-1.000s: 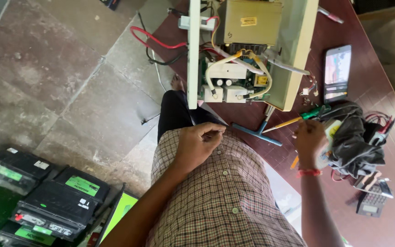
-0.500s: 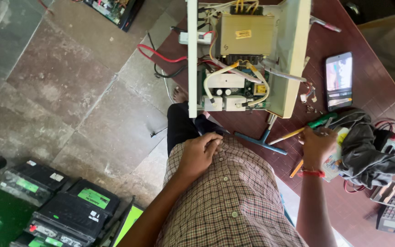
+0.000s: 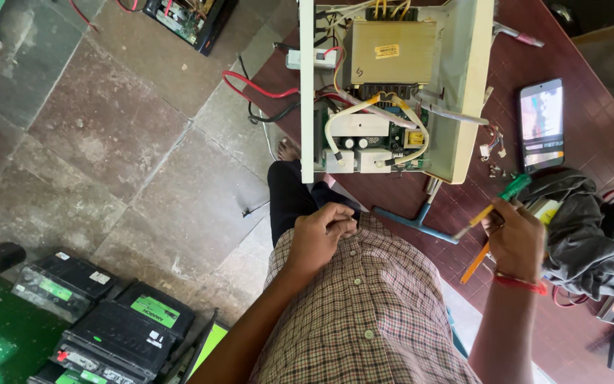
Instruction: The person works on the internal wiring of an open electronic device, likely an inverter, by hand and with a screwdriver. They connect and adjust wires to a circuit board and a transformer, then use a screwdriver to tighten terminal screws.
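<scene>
Meanwhile, on the stone floor at far left, several black batteries (image 3: 108,313) with green labels lay together, more of them in view than half a second earlier as the head camera had tilted. The left hand (image 3: 319,238) stayed curled nearly shut against the checked shirt (image 3: 364,306), fingers pinched together; whether anything small sat inside them could not be told. Above it the opened cream casing (image 3: 474,92) stood on the dark red table (image 3: 577,64), holding a boxed transformer (image 3: 392,53), a green circuit board (image 3: 374,139) and looped white and yellow wires. A blue T-shaped wrench (image 3: 417,217) lay just below the casing. The right hand (image 3: 516,242) had shifted slightly toward the casing, closed around a green-handled screwdriver (image 3: 495,203) with a yellow shaft, which suggested work on the board was about to resume. A phone (image 3: 541,124) and a grey cloth (image 3: 584,227) lay further right.
</scene>
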